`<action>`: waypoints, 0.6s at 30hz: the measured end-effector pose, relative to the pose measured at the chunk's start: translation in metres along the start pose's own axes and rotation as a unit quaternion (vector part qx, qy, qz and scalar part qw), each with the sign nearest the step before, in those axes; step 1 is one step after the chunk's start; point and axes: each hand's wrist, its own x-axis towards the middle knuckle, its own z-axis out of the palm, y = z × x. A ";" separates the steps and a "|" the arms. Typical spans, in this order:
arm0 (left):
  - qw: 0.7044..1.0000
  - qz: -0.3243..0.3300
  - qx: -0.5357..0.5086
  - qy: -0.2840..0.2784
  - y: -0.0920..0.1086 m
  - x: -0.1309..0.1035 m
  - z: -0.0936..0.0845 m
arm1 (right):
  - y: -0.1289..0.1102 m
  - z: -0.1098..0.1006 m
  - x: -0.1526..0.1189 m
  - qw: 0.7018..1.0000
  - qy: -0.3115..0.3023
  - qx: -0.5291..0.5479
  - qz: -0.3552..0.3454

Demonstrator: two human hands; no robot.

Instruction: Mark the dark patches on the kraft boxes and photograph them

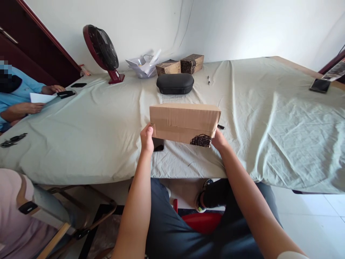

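A brown cardboard box [183, 120] with black scribble marks on its lower right corner is held up over the near part of the cloth-covered table. My left hand [147, 138] grips its left end, thumb on the near face. At the right end, my right hand [219, 139] holds the box, its fingers mostly hidden behind it. Partly covered by the box, a dark flat object [158, 144] lies on the cloth beside my left hand. A small black item [221, 127] shows just past the box's right end.
Beyond the box sits a black oval case [175, 83]. Behind it stand two patterned boxes [192, 64], a paper-filled basket [144, 68] and a fan [104, 52]. A pen [208, 80] lies right of the case. At the far left, a person in blue [29, 86] holds paper.
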 end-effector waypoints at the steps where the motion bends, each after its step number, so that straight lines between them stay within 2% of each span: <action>1: 1.000 0.002 -0.008 0.006 0.002 0.000 0.001 | -0.004 0.003 -0.002 1.000 0.000 0.005 -0.002; 3: 0.999 0.004 -0.031 0.010 0.006 -0.001 0.003 | -0.009 0.007 -0.004 1.000 0.004 0.012 -0.008; 6: 0.999 0.002 -0.029 -0.014 0.014 -0.004 0.003 | -0.014 0.007 -0.006 1.000 0.019 0.019 -0.002; 9: 0.997 0.001 0.025 -0.070 0.017 -0.009 0.001 | -0.017 0.007 -0.008 0.999 0.032 0.034 0.001; 11: 0.992 -0.003 0.048 -0.116 0.015 -0.012 0.001 | -0.020 0.008 -0.010 0.997 0.040 0.058 -0.023; 14: 0.982 -0.020 0.070 -0.174 0.010 -0.016 0.008 | -0.022 0.009 -0.013 0.994 0.020 0.092 -0.054; 18: 0.976 -0.055 0.048 -0.206 0.011 -0.020 0.020 | -0.015 -0.002 -0.014 0.996 -0.023 0.078 -0.035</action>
